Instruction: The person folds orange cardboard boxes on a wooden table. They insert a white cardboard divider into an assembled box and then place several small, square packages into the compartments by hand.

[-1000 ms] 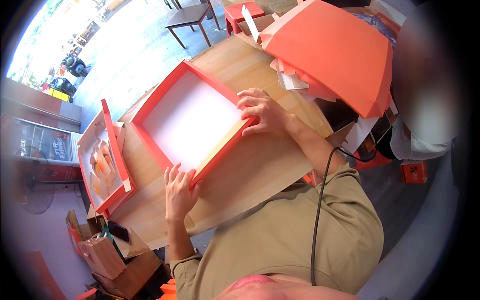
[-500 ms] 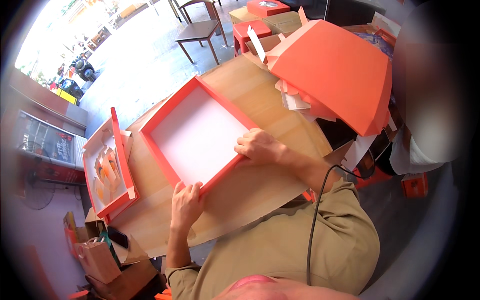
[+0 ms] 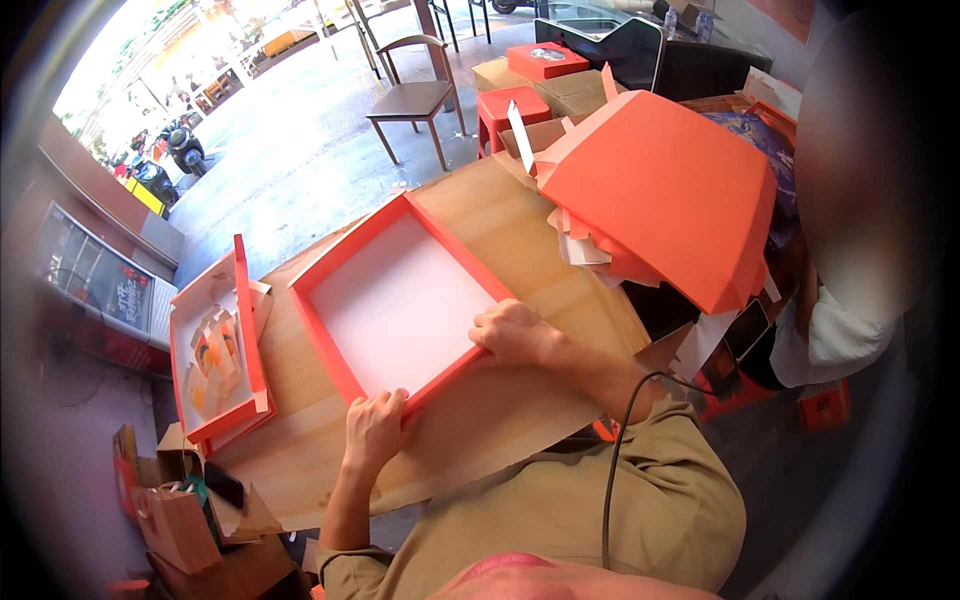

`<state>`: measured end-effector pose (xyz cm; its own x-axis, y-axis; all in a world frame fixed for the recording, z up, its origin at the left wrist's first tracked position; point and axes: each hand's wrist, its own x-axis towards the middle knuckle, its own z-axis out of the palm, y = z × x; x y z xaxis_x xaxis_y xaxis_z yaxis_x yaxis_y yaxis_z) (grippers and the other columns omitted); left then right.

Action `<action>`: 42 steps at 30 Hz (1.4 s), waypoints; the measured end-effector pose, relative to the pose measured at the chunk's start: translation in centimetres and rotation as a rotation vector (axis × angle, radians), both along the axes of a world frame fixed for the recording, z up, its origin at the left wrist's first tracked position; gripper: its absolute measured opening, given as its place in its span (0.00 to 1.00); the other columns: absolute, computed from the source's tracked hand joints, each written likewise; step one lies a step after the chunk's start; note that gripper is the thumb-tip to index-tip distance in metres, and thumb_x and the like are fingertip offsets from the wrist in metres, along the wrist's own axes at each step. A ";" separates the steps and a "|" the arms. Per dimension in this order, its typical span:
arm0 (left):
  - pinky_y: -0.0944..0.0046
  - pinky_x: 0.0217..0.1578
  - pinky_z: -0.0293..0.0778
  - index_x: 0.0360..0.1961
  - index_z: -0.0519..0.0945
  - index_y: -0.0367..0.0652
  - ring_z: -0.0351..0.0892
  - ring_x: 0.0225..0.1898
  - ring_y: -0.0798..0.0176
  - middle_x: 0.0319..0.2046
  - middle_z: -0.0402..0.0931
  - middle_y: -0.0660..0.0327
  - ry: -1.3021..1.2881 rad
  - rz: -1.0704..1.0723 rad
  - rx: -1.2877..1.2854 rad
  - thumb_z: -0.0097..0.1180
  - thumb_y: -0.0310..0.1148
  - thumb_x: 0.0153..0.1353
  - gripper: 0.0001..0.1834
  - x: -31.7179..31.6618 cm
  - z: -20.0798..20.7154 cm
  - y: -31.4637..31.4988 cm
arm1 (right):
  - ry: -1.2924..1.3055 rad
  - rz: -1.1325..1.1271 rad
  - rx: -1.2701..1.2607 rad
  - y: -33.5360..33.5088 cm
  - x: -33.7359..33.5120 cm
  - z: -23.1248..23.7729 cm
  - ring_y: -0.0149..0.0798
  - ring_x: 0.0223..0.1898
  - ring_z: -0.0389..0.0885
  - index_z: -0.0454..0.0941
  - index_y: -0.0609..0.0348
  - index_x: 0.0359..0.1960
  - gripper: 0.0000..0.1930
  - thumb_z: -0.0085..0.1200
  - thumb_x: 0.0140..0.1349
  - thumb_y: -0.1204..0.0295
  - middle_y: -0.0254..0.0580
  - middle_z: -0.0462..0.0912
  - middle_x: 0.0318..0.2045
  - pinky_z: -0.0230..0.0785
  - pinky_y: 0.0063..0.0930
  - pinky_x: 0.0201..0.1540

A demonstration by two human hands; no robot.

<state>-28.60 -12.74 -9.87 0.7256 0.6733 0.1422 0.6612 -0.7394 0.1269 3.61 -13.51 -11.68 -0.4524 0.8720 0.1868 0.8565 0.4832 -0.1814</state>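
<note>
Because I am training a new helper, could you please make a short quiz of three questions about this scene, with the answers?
1. True or false: the left hand and the right hand both touch the large open red box.

2. What colour is the inside bottom of that box?
A. Blue
B. White
C. Black

3. Fill in: the smaller red-walled box lies to the person's ____ of the large one.

Key: 1. True. 2. B. 3. Left.
</note>
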 end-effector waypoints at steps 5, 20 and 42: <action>0.49 0.36 0.77 0.43 0.83 0.42 0.85 0.34 0.47 0.33 0.84 0.54 0.126 0.018 -0.126 0.72 0.44 0.54 0.21 0.5 1.2 0.3 | -0.094 -0.018 -0.020 -0.3 0.0 -0.5 0.47 0.43 0.87 0.88 0.53 0.33 0.16 0.66 0.61 0.53 0.43 0.87 0.37 0.78 0.42 0.49; 0.51 0.34 0.79 0.36 0.84 0.38 0.85 0.33 0.48 0.29 0.84 0.50 0.401 0.174 -0.629 0.57 0.34 0.49 0.15 3.8 5.0 9.0 | -0.015 -0.068 -0.626 6.7 -0.9 1.8 0.52 0.50 0.85 0.85 0.54 0.50 0.21 0.61 0.51 0.71 0.47 0.87 0.47 0.80 0.45 0.50; 0.48 0.38 0.78 0.39 0.83 0.41 0.84 0.38 0.45 0.33 0.85 0.52 0.295 0.042 -0.618 0.60 0.45 0.53 0.19 3.5 3.3 11.8 | -0.137 -0.099 -0.764 10.1 -0.7 5.0 0.51 0.46 0.86 0.83 0.54 0.46 0.24 0.64 0.50 0.55 0.47 0.88 0.41 0.79 0.44 0.45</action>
